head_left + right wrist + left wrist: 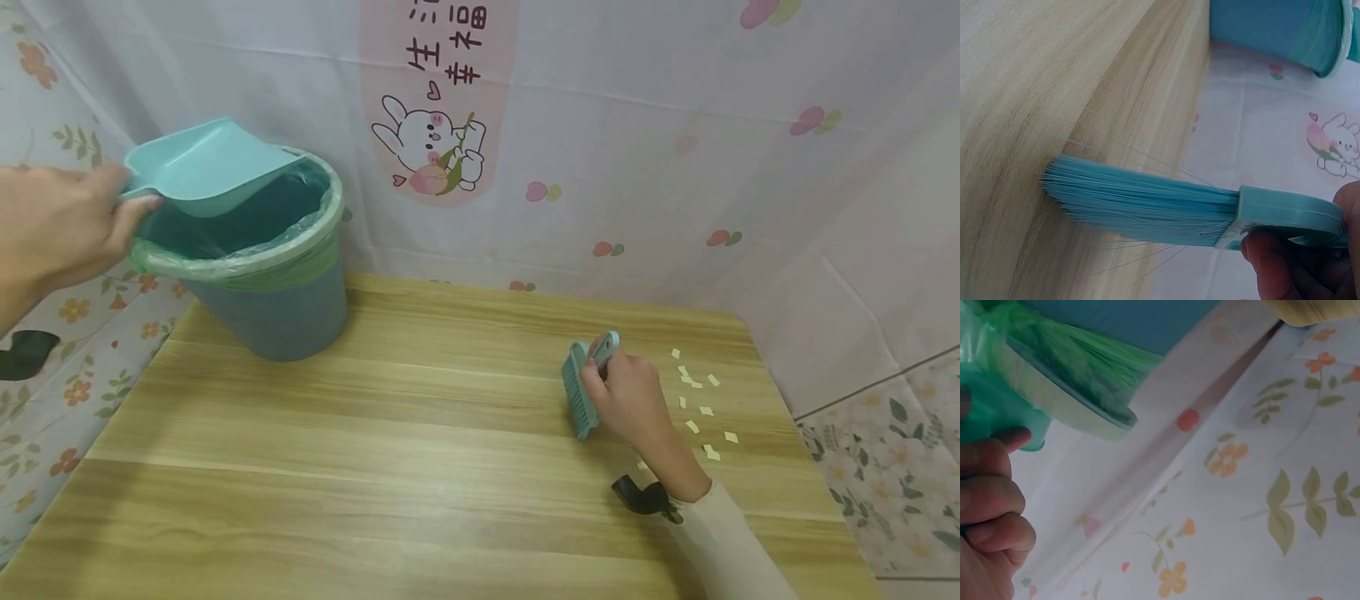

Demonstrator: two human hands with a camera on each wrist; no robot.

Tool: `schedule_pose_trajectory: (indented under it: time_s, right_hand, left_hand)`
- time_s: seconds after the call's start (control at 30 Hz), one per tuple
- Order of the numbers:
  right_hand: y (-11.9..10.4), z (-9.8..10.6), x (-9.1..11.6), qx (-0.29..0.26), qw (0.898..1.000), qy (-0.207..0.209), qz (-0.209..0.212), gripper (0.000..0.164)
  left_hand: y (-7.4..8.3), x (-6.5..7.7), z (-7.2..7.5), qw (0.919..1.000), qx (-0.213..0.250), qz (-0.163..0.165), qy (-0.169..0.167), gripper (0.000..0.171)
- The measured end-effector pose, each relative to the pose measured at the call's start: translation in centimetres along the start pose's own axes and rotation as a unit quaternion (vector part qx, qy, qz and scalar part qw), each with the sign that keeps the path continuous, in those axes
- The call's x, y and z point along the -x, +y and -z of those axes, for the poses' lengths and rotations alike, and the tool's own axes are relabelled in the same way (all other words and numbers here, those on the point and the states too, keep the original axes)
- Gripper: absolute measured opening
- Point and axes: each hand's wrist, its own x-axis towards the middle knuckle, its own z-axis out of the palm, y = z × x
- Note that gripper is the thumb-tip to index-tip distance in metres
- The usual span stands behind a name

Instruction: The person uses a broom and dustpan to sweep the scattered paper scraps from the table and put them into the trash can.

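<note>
My left hand grips the handle of a light teal dustpan over the mouth of a blue bin at the back left. The dustpan's lip overlaps the bin's far rim in the head view. In the left wrist view, curled fingers show beside the dustpan and the bin's rim. My right hand holds a teal hand brush by its handle on the right of the table. Its bristles point down at the wood in the right wrist view. Small pale paper scraps lie scattered right of this hand.
A green bag lines the bin and folds over its rim. The wooden table meets a printed cloth hanging behind it. Flowered cloth hangs at the left side. A black strap sits at my right wrist.
</note>
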Motion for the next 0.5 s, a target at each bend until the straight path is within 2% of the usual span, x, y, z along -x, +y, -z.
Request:
schedule_pose_trajectory:
  time_s: [0.17,0.27,0.4,0.5]
  right_hand:
    - [-0.1,0.1,-0.1,-0.001,1.000,-0.001,0.003,0.006]
    - [-0.1,0.1,-0.1,-0.002,1.000,0.001,0.006,0.006]
    - [-0.1,0.0,-0.1,-0.002,1.000,0.005,0.009,0.007]
    - [-0.1,0.0,0.0,-0.001,1.000,0.006,0.009,0.006]
  left_hand:
    - [1.5,-0.7,0.6,0.9989,0.008,0.031,-0.033,0.077]
    - [2.8,-1.3,1.0,0.9990,0.016,0.024,-0.034,0.073]
    - [4.5,-2.0,0.9,0.9996,0.019,-0.010,-0.015,0.068]
    - [5.7,-2.6,0.7,0.9993,0.027,-0.022,-0.013,0.068]
